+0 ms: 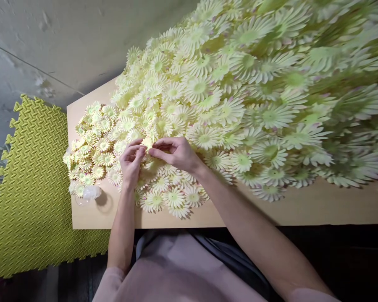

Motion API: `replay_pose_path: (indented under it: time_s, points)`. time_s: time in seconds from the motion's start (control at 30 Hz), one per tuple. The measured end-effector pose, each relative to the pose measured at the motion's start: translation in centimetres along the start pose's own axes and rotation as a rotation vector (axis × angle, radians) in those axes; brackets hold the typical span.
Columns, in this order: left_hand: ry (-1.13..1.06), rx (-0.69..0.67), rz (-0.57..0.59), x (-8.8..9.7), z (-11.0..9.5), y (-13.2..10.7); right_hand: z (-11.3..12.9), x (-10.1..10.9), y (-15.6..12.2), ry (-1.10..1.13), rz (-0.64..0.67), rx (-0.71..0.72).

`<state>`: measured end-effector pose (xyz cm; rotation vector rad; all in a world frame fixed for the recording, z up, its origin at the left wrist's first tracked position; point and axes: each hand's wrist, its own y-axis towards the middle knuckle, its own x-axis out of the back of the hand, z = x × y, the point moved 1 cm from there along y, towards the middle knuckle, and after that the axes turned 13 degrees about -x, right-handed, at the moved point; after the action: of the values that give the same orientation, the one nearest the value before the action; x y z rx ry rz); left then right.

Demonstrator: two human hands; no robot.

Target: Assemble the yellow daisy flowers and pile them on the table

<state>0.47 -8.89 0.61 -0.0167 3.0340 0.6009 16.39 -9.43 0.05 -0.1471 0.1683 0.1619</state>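
Note:
Between my two hands is a small pale-yellow artificial flower head (147,143), held up over the heap. My left hand (132,158) pinches its left side with thumb and fingertips. From the right, my right hand (174,152) grips the other edge between thumb and index finger. Beneath and around both hands spreads a large pile of cream-yellow artificial daisy heads (204,136), some with pinkish petal tips. A cluster of smaller flower heads (97,147) lies left of my left hand. The fingers partly cover the held flower.
The flowers rest on a light wooden table (208,214). A small clear plastic cup (90,193) stands near its front left corner. Yellow-green interlocking foam mats (38,176) lie along the left side. A stained grey wall (75,37) rises behind.

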Motion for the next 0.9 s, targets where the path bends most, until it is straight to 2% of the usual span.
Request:
replay_pose_path:
  time_s: [0.17,0.47,0.7,0.9]
  points:
    - [-0.038,0.033,-0.094,0.50,0.55,0.26,0.15,0.16,-0.03,0.026,0.066,-0.080]
    - [-0.177,0.200,0.089,0.24,0.70,-0.05,0.69,0.50,-0.02,0.134,0.076,-0.087]
    - [-0.221,0.313,0.059,0.28,0.85,-0.50,0.50,0.63,0.10,0.212,0.125,-0.049]
    - [-0.200,0.294,0.092,0.54,0.62,-0.57,0.32,0.60,0.12,0.173,0.115,-0.026]
